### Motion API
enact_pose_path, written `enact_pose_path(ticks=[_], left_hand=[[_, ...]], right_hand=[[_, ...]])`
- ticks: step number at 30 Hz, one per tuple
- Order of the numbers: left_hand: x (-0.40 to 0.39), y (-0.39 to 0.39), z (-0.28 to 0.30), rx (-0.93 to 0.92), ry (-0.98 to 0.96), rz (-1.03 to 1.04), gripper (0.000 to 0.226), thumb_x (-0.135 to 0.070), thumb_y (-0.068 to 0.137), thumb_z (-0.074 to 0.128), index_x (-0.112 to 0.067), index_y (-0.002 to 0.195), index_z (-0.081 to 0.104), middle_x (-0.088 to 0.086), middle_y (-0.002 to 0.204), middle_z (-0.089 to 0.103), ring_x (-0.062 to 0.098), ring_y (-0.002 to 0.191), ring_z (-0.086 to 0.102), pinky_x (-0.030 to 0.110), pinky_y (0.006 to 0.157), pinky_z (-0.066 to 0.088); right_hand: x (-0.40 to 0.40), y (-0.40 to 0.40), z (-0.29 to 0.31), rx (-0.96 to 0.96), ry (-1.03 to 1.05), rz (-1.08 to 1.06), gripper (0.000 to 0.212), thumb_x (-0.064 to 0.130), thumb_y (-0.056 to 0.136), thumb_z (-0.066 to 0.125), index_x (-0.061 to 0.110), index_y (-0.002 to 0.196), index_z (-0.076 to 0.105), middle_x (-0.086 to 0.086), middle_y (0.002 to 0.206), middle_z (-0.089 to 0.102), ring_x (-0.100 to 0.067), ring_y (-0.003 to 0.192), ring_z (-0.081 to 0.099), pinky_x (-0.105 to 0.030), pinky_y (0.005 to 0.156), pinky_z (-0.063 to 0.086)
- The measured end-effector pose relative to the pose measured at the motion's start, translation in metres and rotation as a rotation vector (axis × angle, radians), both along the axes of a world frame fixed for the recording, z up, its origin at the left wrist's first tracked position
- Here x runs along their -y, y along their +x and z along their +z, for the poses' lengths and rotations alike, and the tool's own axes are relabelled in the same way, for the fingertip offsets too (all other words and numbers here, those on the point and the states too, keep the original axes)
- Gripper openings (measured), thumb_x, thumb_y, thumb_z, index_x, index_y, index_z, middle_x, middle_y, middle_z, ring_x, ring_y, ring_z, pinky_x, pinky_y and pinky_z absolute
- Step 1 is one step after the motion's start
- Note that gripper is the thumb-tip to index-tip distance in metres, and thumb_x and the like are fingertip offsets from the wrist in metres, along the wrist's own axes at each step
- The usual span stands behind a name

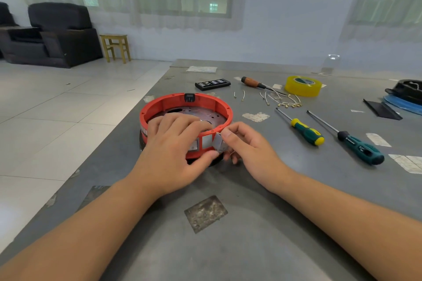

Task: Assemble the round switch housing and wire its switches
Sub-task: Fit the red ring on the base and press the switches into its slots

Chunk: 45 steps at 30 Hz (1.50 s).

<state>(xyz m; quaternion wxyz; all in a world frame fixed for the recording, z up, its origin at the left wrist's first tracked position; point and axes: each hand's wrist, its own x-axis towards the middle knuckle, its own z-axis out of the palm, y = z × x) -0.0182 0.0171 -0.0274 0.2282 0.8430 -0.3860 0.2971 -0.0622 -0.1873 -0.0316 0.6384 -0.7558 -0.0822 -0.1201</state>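
1. The red ring housing (186, 107) sits on the grey bench (251, 223), open side up, with a perforated metal plate inside it and a black socket set in its far wall.
2. The left hand (175, 146) lies over the near rim of the housing: its fingers curl down inside the ring and its thumb presses the outer wall low down. This grip is closed on the wall, steadying the ring.
3. Just right of that thumb, one window in the housing wall stands empty; a switch already fills the window to its left, partly hidden under the hand.
4. The right hand (246, 146), touching the housing at its near right side, pinches a small grey switch (218, 142) between thumb and fingertips, tilted at the mouth of a window. Whether it has started to seat I cannot tell.
5. Judging by looks, the housing is light, stiff plastic that would slide on the smooth bench, so holding the rim beside the window seems sound. The switch is small and hard; it is best held by its side faces, keeping its metal tabs clear.
6. Right of the housing and further back lie short loose wires (280, 99) with brass ends, a wooden-handled tool and a yellow tape roll (302, 86).
7. Further right of the housing lie two screwdrivers (307, 132).
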Motion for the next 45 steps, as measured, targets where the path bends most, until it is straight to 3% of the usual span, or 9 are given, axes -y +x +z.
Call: enact_pose_path(ticks=[5,8,18,22,28,32,37,41,45], left_hand=[[0.005,-0.001,-0.001,0.044,0.011,-0.055,0.045,-0.061,0.089,0.064,-0.028,0.120,0.071,-0.010,0.119,0.065,0.020,0.122,0.053,0.040,0.102,0.036],[0.004,0.001,-0.001,0.043,-0.037,-0.070,0.044,-0.059,0.088,0.065,-0.026,0.116,0.074,-0.009,0.116,0.065,0.019,0.119,0.052,0.033,0.099,0.032],[-0.002,0.005,0.001,-0.020,-0.080,-0.064,0.057,-0.066,0.081,0.069,-0.028,0.122,0.072,-0.008,0.124,0.065,0.017,0.124,0.052,0.039,0.104,0.035],[-0.011,0.012,0.003,-0.095,-0.106,-0.041,0.062,-0.073,0.078,0.067,-0.035,0.128,0.062,-0.023,0.123,0.058,0.002,0.123,0.048,0.028,0.108,0.024],[-0.025,0.022,-0.001,-0.163,-0.138,-0.077,0.041,-0.053,0.086,0.070,-0.045,0.123,0.056,-0.036,0.115,0.053,-0.028,0.117,0.037,0.021,0.108,0.022],[-0.025,0.022,0.000,-0.161,-0.111,-0.089,0.038,-0.046,0.087,0.070,-0.047,0.122,0.055,-0.031,0.116,0.056,-0.022,0.118,0.040,0.021,0.109,0.023],[-0.022,0.020,0.002,-0.173,-0.059,-0.092,0.040,-0.046,0.087,0.070,-0.046,0.123,0.053,-0.020,0.121,0.060,-0.004,0.116,0.046,0.034,0.109,0.028],[-0.023,0.021,0.001,-0.208,-0.077,-0.094,0.035,-0.043,0.088,0.067,-0.045,0.120,0.054,-0.029,0.116,0.056,-0.012,0.115,0.045,0.034,0.109,0.030],[-0.025,0.021,-0.001,-0.260,-0.136,-0.091,0.033,-0.032,0.090,0.062,-0.048,0.118,0.053,-0.044,0.117,0.052,-0.016,0.119,0.044,0.038,0.106,0.042]], right_hand=[[-0.003,-0.001,0.000,0.019,-0.048,0.020,0.040,0.052,0.093,0.058,0.013,0.097,0.065,0.012,0.066,0.061,-0.006,0.058,0.059,-0.017,0.057,0.047],[-0.004,-0.002,0.001,0.015,-0.053,0.020,0.044,0.060,0.095,0.046,0.023,0.101,0.069,0.007,0.074,0.066,-0.012,0.066,0.062,-0.026,0.060,0.047],[-0.002,-0.006,-0.003,0.131,-0.108,0.018,0.020,0.028,0.092,0.068,0.030,0.112,0.066,0.002,0.103,0.072,-0.022,0.095,0.071,-0.040,0.085,0.060],[0.000,-0.006,0.000,0.126,-0.043,0.034,0.018,0.027,0.095,0.062,0.027,0.113,0.065,0.001,0.096,0.073,-0.020,0.085,0.072,-0.029,0.076,0.056],[0.002,-0.003,0.001,0.099,0.068,0.052,0.016,0.023,0.095,0.059,0.018,0.110,0.063,0.000,0.088,0.072,-0.021,0.078,0.069,-0.028,0.072,0.055],[0.002,-0.004,0.001,0.107,0.025,0.050,0.021,0.022,0.096,0.059,0.013,0.114,0.063,-0.001,0.090,0.073,-0.021,0.079,0.070,-0.028,0.074,0.056],[0.003,-0.005,0.000,0.125,-0.027,0.054,0.017,0.011,0.103,0.054,0.014,0.117,0.063,-0.006,0.095,0.073,-0.022,0.082,0.072,-0.030,0.076,0.056],[0.002,-0.006,0.000,0.138,-0.042,0.049,0.018,0.010,0.104,0.053,0.017,0.116,0.064,-0.011,0.099,0.073,-0.024,0.084,0.073,-0.036,0.080,0.060],[0.002,-0.004,0.003,0.088,0.113,0.064,0.014,0.008,0.106,0.049,0.011,0.110,0.062,-0.015,0.096,0.071,-0.026,0.075,0.069,-0.036,0.074,0.059]])
